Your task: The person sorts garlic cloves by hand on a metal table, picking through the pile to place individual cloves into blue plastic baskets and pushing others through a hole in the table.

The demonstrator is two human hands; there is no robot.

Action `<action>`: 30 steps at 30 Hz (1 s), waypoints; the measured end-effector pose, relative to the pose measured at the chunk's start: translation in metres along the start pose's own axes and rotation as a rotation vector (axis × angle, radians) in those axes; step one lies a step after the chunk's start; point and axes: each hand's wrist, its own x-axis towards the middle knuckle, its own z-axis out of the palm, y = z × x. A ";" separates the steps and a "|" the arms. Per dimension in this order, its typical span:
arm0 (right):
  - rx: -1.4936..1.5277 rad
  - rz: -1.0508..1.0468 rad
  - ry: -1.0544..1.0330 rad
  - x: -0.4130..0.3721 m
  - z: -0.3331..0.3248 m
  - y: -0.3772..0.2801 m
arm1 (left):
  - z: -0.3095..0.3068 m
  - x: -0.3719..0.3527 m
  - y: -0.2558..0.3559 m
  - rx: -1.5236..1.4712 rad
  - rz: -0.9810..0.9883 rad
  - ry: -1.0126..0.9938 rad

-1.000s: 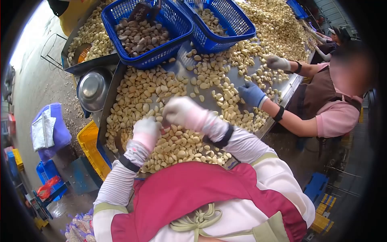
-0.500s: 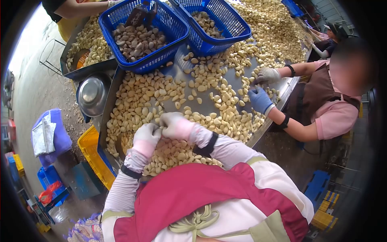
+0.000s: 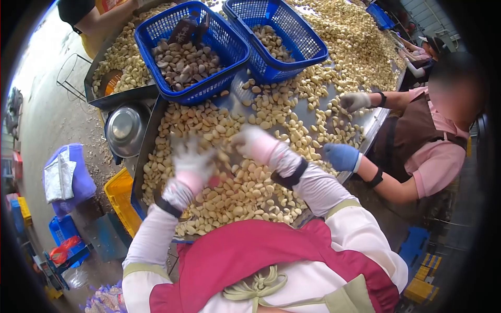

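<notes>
A thick layer of peeled garlic cloves (image 3: 245, 188) covers the metal sorting table (image 3: 377, 112) in front of me. My left hand (image 3: 192, 163), in a white and pink glove, hovers over the near-left cloves, blurred by motion with its fingers spread. My right hand (image 3: 252, 141), gloved the same way, rests on the cloves a little farther in; its blurred, rounded shape hides whether it holds anything. Two blue baskets stand at the far side: the left basket (image 3: 156, 31) holds darker cloves, the right basket (image 3: 308, 31) holds a few.
A co-worker at the right reaches onto the table with a blue-gloved hand (image 3: 342, 156) and a white-gloved hand (image 3: 355, 100). Another person's arm (image 3: 99, 21) shows at top left. A steel bowl (image 3: 125, 128) and a yellow crate (image 3: 119, 195) sit at the table's left.
My hands, together over the near cloves before, have parted: the left swept out with spread fingers, the right moved farther onto the pile. The co-worker's blue-gloved hand drew back toward the table's edge.
</notes>
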 end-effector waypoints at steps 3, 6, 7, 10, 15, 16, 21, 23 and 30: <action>0.499 -0.179 0.614 0.011 -0.063 0.014 | 0.008 -0.029 -0.002 -0.152 0.315 -0.010; -0.526 0.214 1.147 -0.019 -0.129 -0.039 | 0.018 0.006 -0.057 -0.278 -0.005 0.286; -0.595 0.064 1.088 -0.018 -0.122 -0.037 | 0.015 0.012 -0.073 -0.269 -0.121 0.270; -0.386 0.084 0.211 -0.023 -0.066 -0.041 | -0.017 0.007 -0.059 -0.188 -0.121 -0.075; -0.186 0.202 -0.401 -0.099 0.035 -0.009 | 0.019 -0.062 -0.066 -0.936 -0.260 -0.333; 0.058 0.308 -0.403 -0.109 0.067 0.000 | 0.030 -0.068 -0.081 -1.189 -0.565 -0.506; -0.034 -0.132 -0.383 -0.057 0.094 -0.096 | 0.053 -0.091 -0.106 -1.071 -0.483 -0.451; 0.154 -0.224 -0.172 -0.025 0.094 -0.109 | 0.026 -0.080 -0.099 -0.693 -0.324 -0.524; -0.058 0.164 0.702 -0.005 -0.037 0.026 | 0.041 -0.099 -0.118 -1.537 -0.938 -0.283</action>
